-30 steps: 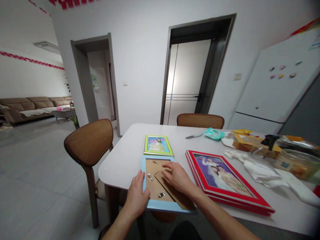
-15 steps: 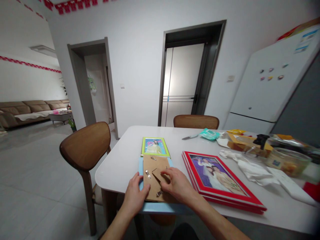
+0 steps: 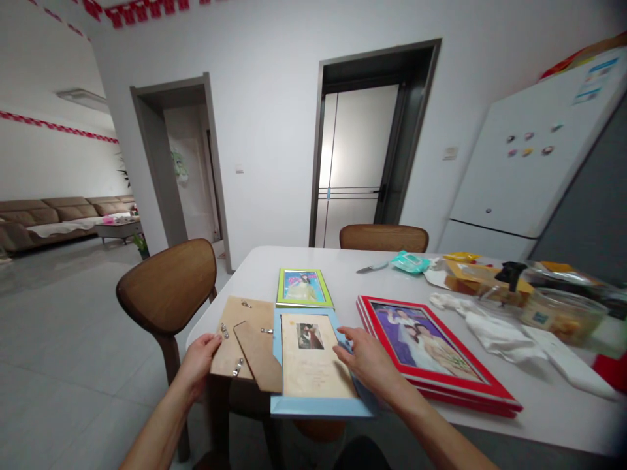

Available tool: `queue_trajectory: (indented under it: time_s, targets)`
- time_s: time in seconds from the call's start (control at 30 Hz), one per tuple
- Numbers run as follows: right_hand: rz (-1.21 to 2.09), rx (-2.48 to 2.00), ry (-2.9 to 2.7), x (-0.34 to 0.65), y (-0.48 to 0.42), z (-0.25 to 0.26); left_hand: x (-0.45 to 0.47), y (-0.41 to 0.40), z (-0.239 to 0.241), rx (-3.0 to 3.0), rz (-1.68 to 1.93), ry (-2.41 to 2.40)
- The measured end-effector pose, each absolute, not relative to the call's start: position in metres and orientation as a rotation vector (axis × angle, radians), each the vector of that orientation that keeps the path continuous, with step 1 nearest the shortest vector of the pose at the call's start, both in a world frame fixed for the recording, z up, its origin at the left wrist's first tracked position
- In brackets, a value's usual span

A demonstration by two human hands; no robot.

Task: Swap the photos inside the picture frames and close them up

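Observation:
A light blue picture frame (image 3: 318,408) lies face down at the near edge of the white table (image 3: 245,281), its back open, with a beige card (image 3: 313,359) bearing a small photo showing inside. My left hand (image 3: 196,362) grips the brown backing board (image 3: 245,339) with its metal clips and stand, held out to the left of the frame over the table's corner. My right hand (image 3: 365,352) rests on the frame's right side, its fingers touching the card's edge.
A green framed photo (image 3: 304,287) lies just beyond the blue frame. A stack of red frames (image 3: 431,352) lies to the right. Further right are white cloth (image 3: 494,329), a jar (image 3: 558,316), packets and a knife (image 3: 375,267). Two wooden chairs (image 3: 169,287) stand left and behind.
My left hand has lifted the brown backing board out of the blue frame and carried it left, which uncovered the beige card. My right hand slid to the frame's right side.

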State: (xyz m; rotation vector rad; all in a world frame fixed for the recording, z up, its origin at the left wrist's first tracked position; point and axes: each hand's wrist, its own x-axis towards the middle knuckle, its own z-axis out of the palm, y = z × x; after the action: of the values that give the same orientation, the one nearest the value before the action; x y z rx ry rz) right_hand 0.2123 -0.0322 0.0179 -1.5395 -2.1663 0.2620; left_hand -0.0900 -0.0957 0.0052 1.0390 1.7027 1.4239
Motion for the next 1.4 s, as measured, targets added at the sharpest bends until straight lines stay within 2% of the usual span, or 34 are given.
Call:
queue_trajectory:
  time_s: [0.17, 0.4, 0.47, 0.57, 0.67, 0.8, 0.93, 1.07, 1.23, 1.4]
  targets:
    - [0.174, -1.658, -2.247, 0.214, -0.030, 0.005, -0.109, -0.090, -0.004, 1.166, 1.262, 1.916]
    - [0.275, -1.701, -2.111, 0.210, -0.023, 0.010, -0.108, -0.093, 0.006, 1.425, 0.990, 2.299]
    - [0.448, -1.655, -1.971, 0.212, -0.022, 0.013, -0.099, -0.095, 0.010, 1.509, 0.968, 2.353]
    - [1.009, -1.514, -1.633, 0.213, -0.026, 0.020, -0.069, -0.099, 0.016, 1.663, 0.970, 2.313]
    - [1.483, -1.306, -1.231, 0.209, -0.036, 0.034, -0.022, -0.106, 0.023, 1.851, 1.082, 2.060]
    - [1.579, -1.124, -0.991, 0.201, -0.051, 0.053, 0.042, -0.115, 0.032, 2.012, 1.165, 1.686]
    - [1.592, -1.062, -1.028, 0.198, -0.055, 0.060, 0.071, -0.120, 0.038, 2.172, 1.221, 1.560]
    - [1.470, -1.156, -1.270, 0.204, -0.047, 0.054, 0.058, -0.122, 0.045, 2.131, 1.379, 1.632]
    - [0.794, -1.549, -1.780, 0.215, -0.034, 0.035, 0.013, -0.124, 0.044, 1.596, 1.603, 1.906]
    - [0.340, -1.660, -2.101, 0.216, -0.031, 0.016, -0.021, -0.132, 0.018, 1.426, 1.426, 2.073]
